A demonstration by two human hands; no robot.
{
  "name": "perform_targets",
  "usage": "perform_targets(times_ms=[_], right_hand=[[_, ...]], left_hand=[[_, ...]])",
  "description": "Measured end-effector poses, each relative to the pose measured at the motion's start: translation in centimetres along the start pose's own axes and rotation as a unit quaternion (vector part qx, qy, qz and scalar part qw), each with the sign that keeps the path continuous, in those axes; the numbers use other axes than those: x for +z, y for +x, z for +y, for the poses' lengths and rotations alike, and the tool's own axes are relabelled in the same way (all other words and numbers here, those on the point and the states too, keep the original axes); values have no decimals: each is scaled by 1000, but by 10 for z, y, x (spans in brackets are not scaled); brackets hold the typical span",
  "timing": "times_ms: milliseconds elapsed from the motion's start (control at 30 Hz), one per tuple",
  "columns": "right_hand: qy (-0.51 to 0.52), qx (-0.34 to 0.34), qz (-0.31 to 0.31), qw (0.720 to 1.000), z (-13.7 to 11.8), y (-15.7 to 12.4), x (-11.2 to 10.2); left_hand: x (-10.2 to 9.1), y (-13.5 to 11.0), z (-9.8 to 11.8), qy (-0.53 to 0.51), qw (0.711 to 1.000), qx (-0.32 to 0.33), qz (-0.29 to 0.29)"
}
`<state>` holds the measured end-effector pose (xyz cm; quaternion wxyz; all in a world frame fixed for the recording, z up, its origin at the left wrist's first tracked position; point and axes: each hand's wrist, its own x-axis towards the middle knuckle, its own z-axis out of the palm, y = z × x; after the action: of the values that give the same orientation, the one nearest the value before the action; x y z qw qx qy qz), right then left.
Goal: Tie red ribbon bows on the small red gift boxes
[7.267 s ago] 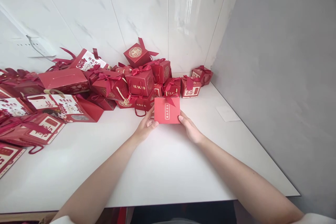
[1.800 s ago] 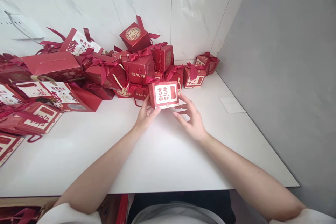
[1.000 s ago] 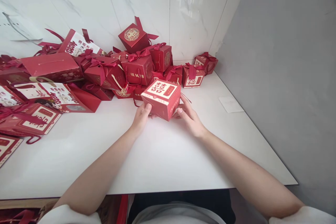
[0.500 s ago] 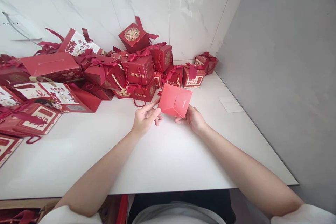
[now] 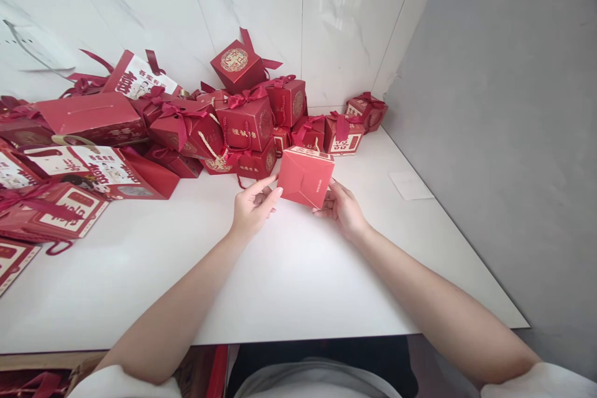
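Tipped since the frame half a second earlier: one held box [image 5: 305, 179], a strip of its printed side now showing along the 12 o'clock edge.

- Tabletop [image 5: 289, 298], white, beneath all items.
- Pile of red boxes [image 5: 245, 127], ribboned; from 9 to 1 o'clock of the held box.
- Held box, red, tilted over the tabletop, folded-panel face toward the wearer.
- Hands, two, bare: left hand [image 5: 249, 212] at 8 o'clock, thumb and finger pinching the box's edge; right hand [image 5: 346, 210] at 4 o'clock, fingers curled against its far side.
- White slip [image 5: 410, 186], flat, 3 o'clock.

Step in hand, as judged: turning the box between both hands. Next move would call for steady two-sided support.
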<state>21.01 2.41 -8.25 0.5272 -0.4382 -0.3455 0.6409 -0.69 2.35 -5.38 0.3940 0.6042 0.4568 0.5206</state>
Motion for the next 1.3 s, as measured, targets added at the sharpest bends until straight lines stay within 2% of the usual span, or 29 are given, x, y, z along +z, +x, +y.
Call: perform_targets(times_ms=[67, 133, 233, 333, 467, 533, 667, 900, 1033, 1300], right_hand=[[-4, -31, 34, 999, 0, 0, 0], [-16, -65, 57, 996, 0, 0, 1], [-43, -126, 77, 988, -2, -2, 2], [-70, -172, 72, 980, -4, -6, 3], [-96, -198, 55, 974, -4, -10, 4], [-106, -213, 48, 970, -4, -11, 4], [-139, -247, 35, 958, -4, -15, 5], [-165, -271, 53, 947, -7, -21, 8], [-163, -275, 60, 946, -7, -18, 7], [-168, -297, 85, 936, -5, -10, 3]], left_hand=[[-1, 2, 0, 13, 999, 7, 35], [-2, 5, -2, 5, 999, 0, 40], [-3, 9, -4, -43, 996, -81, 10], [-3, 9, -6, -54, 982, -172, -49], [-2, 9, -7, -23, 973, -204, -104], [-2, 9, -8, -28, 972, -208, -108], [-2, 13, -13, -70, 966, -235, -78], [-8, 17, -20, -164, 968, -187, -39], [-7, 16, -16, -169, 975, -140, -21], [-10, 18, -22, -159, 982, -103, -4]])
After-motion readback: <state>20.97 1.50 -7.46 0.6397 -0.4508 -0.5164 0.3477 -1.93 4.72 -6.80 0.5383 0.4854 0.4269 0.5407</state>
